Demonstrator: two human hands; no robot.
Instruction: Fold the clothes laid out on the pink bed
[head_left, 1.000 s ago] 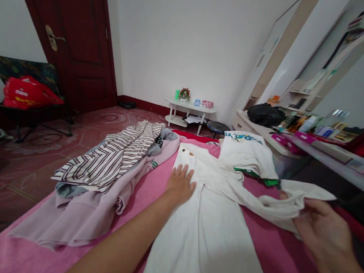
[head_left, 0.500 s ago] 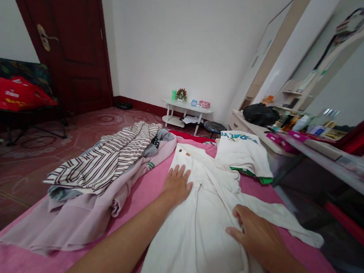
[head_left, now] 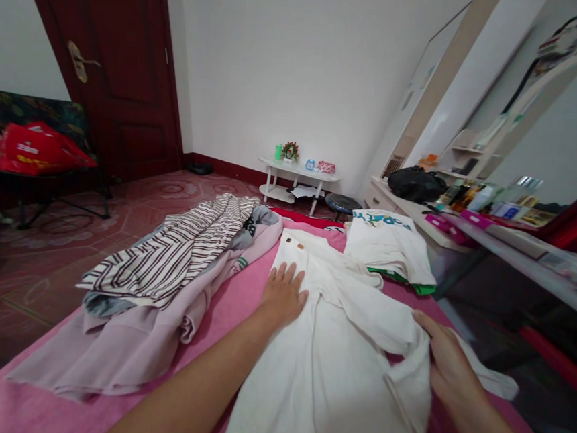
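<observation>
A white long-sleeved top (head_left: pixel 352 366) lies stretched out in front of me on a pink bed cover (head_left: pixel 230 302). Flat on its upper left part rests my left hand (head_left: pixel 284 292), fingers spread and holding nothing. My right hand (head_left: pixel 445 354) grips the top's right side by the sleeve, thumb above and the other fingers hidden under or behind the cloth. Fabric there is lifted into a loop, and the sleeve end (head_left: pixel 499 381) trails out to the right past my hand.
Striped clothing (head_left: pixel 180 253) lies over a pale pink garment (head_left: pixel 128 352) on the left. A folded white shirt with blue lettering (head_left: pixel 389 241) sits at the far right, green cloth beneath it. A cluttered dressing table (head_left: pixel 469 207) stands on the right, a low white table (head_left: pixel 300 175) by the wall.
My right hand has moved right and taken hold of the top's right side, lifting the cloth outward. My left hand stays flat in the same place on the top.
</observation>
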